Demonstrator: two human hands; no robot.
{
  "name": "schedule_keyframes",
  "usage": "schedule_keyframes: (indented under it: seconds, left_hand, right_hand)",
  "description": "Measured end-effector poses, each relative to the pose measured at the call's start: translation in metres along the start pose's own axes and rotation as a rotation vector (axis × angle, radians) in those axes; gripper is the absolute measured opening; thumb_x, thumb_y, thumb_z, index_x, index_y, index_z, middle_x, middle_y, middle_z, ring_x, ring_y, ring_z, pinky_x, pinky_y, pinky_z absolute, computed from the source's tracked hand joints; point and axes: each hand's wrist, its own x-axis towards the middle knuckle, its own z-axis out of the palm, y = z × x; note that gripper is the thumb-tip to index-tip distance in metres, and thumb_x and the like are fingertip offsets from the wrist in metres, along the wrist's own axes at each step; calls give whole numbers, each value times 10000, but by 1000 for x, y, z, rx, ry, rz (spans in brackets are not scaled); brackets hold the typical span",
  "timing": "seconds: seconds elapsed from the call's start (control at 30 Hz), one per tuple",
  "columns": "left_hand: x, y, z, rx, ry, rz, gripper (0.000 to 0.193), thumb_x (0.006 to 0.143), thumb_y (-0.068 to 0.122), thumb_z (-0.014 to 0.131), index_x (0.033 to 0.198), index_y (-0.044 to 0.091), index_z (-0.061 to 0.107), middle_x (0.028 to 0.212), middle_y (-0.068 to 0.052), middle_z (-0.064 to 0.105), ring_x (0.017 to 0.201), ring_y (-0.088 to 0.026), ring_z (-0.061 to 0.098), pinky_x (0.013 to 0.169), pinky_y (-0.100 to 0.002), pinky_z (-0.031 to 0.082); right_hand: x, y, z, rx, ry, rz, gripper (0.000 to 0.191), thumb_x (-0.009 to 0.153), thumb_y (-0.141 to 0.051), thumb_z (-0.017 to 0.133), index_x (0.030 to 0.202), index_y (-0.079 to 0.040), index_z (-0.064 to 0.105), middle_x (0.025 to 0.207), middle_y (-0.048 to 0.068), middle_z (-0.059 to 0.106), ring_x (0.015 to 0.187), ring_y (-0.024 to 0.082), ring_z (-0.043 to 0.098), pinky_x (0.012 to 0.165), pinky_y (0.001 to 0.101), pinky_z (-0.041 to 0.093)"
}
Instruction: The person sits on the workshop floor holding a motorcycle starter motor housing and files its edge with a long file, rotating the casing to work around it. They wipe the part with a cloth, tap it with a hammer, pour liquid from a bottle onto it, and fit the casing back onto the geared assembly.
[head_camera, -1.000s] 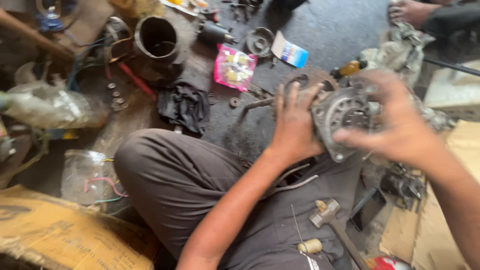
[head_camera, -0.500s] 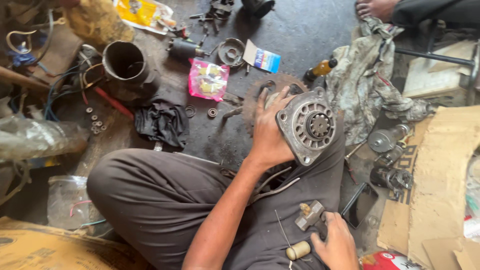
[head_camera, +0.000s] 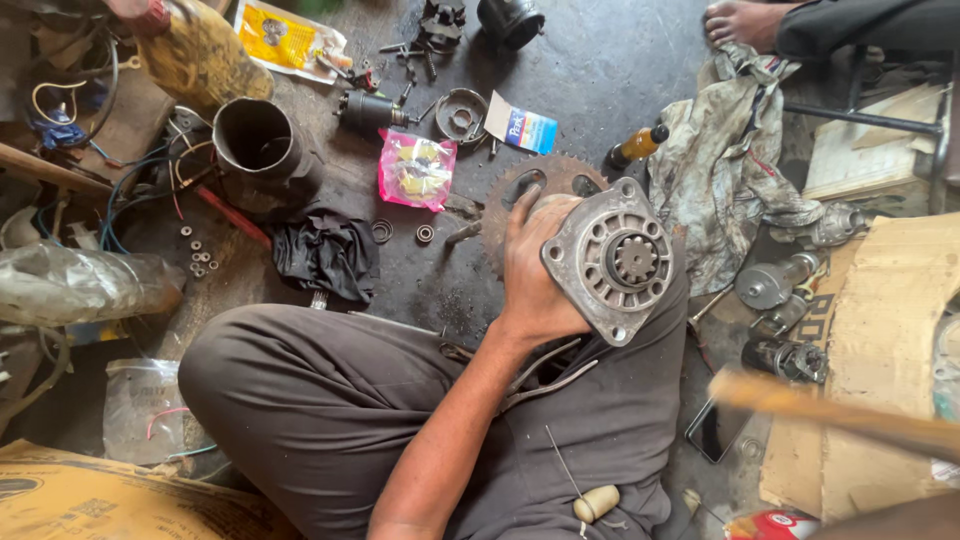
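My left hand (head_camera: 530, 280) grips a round grey metal motor housing (head_camera: 612, 262) with a small toothed gear at its centre, and holds it upright over my right thigh. A blurred wooden handle (head_camera: 830, 412) crosses the lower right and runs out of the frame. My right hand does not show. A dark blurred strip at the bottom right corner may be my arm. A small tool with a pale wooden grip (head_camera: 597, 503) lies on my lap.
A rusty sprocket (head_camera: 555, 180), a pink bag (head_camera: 415, 170), washers, a black cloth (head_camera: 325, 255) and a metal cylinder (head_camera: 255, 140) lie on the dark floor. A dirty rag (head_camera: 730, 170), motor parts (head_camera: 775, 285) and cardboard (head_camera: 890, 300) are at right. Another person's foot (head_camera: 745, 22) is at top.
My right hand let go of the housing, reached down to my lap, then left the frame. A wooden handle now sweeps in at the right. My left hand still holds the housing.
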Motion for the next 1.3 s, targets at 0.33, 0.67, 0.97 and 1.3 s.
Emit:
schedule_keyframes:
  seconds: [0.33,0.67,0.97,1.3]
  left_hand:
    - [16,24,-10,-135,14,22,725,709,423,887,1294,47,681,1238,-96,729,1213,-251,705,1212,-451,373]
    - [28,44,-34,-237,-36,95,728,660,379,873,1266,43,651,1218,-71,728,1223,-243,684,1330,-505,220]
    - [11,33,-86,-1408,89,-706,784,856,592,766,1418,89,551,1303,-134,653,1165,-256,633,993,-439,481]
    - [-43,91,-74,-1825,437,-1210,881,824,780,529,1260,18,602,1104,-144,709,997,-283,678,871,-447,506]
  right_hand:
    - [93,-37,74,130,-6,-247,394,668,-169,808,1040,-86,706,844,94,789,772,191,748,690,353,587]
    - [61,-104,86,190,-132,-503,399,652,-143,783,1042,-77,727,869,89,797,785,205,775,705,350,597]
    - [-16,-64,29,-152,-514,-229,409,638,-118,761,1044,-69,745,891,85,804,797,218,800,718,348,607]
    - [-105,84,69,-771,-938,260,458,759,-298,851,1165,-135,716,1077,106,681,1058,321,642,888,405,518]
